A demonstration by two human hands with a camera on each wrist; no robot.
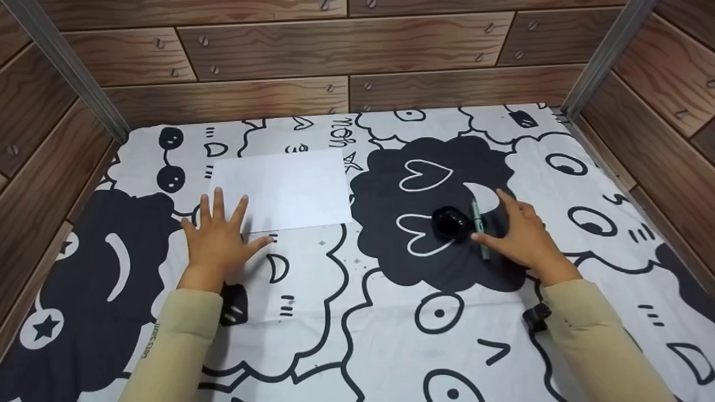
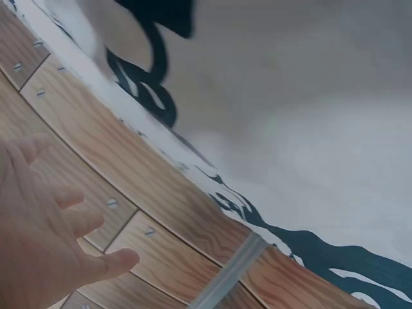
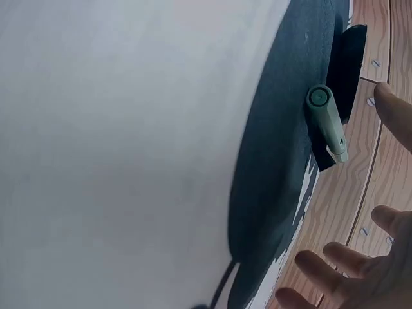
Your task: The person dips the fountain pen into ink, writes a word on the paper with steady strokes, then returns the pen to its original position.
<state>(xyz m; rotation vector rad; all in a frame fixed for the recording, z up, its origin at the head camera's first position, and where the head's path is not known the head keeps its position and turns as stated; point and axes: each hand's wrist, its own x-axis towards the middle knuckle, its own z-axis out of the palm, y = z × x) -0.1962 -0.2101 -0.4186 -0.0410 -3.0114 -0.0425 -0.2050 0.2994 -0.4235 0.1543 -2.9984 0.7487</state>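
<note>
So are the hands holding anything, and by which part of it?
Nothing is held. The left hand spreads its fingers by the white paper; the right hand is beside the green pen, not gripping it.

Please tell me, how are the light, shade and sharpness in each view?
Head view: fairly even light, but the sheet of paper looks almost featureless; left wrist view: the cloth looks hazy, with grey shade at the upper right; right wrist view: the pen is fairly clear, while the black object beside it shows little detail.
</note>
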